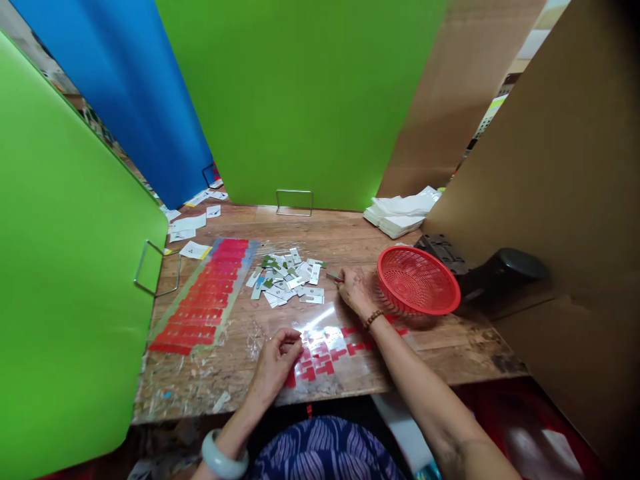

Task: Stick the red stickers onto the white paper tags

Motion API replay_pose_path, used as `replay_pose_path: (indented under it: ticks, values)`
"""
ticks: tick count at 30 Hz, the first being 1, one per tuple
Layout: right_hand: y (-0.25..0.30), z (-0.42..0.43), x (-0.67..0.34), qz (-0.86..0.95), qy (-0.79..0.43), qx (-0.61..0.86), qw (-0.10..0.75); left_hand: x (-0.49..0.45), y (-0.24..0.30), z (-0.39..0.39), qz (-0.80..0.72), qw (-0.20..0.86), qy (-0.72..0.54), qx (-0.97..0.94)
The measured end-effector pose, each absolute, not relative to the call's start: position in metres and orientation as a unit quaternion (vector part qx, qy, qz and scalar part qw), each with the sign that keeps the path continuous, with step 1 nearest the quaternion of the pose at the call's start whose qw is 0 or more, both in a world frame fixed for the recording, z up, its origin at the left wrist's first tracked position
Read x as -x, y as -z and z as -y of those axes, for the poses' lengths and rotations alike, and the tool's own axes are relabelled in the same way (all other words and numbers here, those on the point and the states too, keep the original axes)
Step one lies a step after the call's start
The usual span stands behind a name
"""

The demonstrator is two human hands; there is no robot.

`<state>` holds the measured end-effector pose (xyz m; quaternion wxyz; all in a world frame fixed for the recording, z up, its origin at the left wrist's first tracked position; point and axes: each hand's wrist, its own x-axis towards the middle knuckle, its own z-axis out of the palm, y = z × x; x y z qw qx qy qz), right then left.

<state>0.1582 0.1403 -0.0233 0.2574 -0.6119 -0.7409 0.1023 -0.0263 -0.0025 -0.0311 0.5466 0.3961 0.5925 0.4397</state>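
Observation:
My right hand (354, 291) pinches a small flat metal plate (333, 276) just right of a loose pile of similar slotted plates (290, 277), some silvery and some green. Closer to me lies a clear plastic sheet (370, 370) carrying red die-cut stickers (320, 363). At its left edge, my left hand (281, 355) has its fingers curled, thumb against fingertips; what they hold, if anything, is hidden. Left of the pile, another sheet holds rows of red stickers (200, 307).
A red plastic basket (419, 280) stands right of my right hand, beside a dark metal tool (500, 270). White papers (403, 210) are stacked at the back right. Green panels (300, 100), a blue panel (130, 87) and cardboard (555, 180) surround the wooden table (345, 230).

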Motion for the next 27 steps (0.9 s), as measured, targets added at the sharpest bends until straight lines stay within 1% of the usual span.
replay_pose_path:
  ticks: [5,6,8,10,12,14,16,18,20,21,24,27]
  values:
    - [-0.005,-0.121,-0.169,0.751,-0.098,0.584,0.292,0.029,0.035,0.002,-0.586,0.558,-0.441,-0.388]
    - [-0.013,-0.118,-0.177,0.744,-0.086,0.587,0.307,0.030,0.035,0.002,-0.587,0.559,-0.440,-0.387]
    - [-0.027,-0.114,-0.198,0.719,-0.038,0.590,0.367,0.033,0.036,0.001,-0.590,0.553,-0.436,-0.395]
    - [-0.036,-0.111,-0.222,0.697,-0.006,0.604,0.386,0.036,0.037,-0.001,-0.593,0.538,-0.431,-0.417]
    - [-0.037,-0.106,-0.242,0.694,0.003,0.616,0.374,0.039,0.039,-0.002,-0.599,0.509,-0.425,-0.448]
    - [-0.031,-0.097,-0.257,0.715,-0.003,0.608,0.344,0.040,0.040,-0.003,-0.610,0.472,-0.417,-0.481]
    - [-0.023,-0.086,-0.265,0.754,-0.021,0.588,0.292,0.041,0.042,-0.005,-0.624,0.437,-0.407,-0.503]
    - [-0.015,-0.076,-0.269,0.781,-0.033,0.582,0.222,0.041,0.042,-0.006,-0.635,0.418,-0.396,-0.515]
    - [-0.011,-0.072,-0.268,0.779,-0.019,0.605,0.165,0.040,0.039,-0.007,-0.637,0.410,-0.385,-0.527]
    - [-0.011,-0.072,-0.267,0.770,-0.005,0.620,0.151,0.040,0.037,-0.007,-0.637,0.406,-0.381,-0.534]
    - [-0.015,-0.083,-0.258,0.757,0.039,0.630,0.167,0.040,0.027,-0.005,-0.650,0.366,-0.375,-0.550]
    - [-0.020,-0.105,-0.248,0.774,0.059,0.596,0.204,0.041,0.022,0.001,-0.678,0.282,-0.349,-0.581]
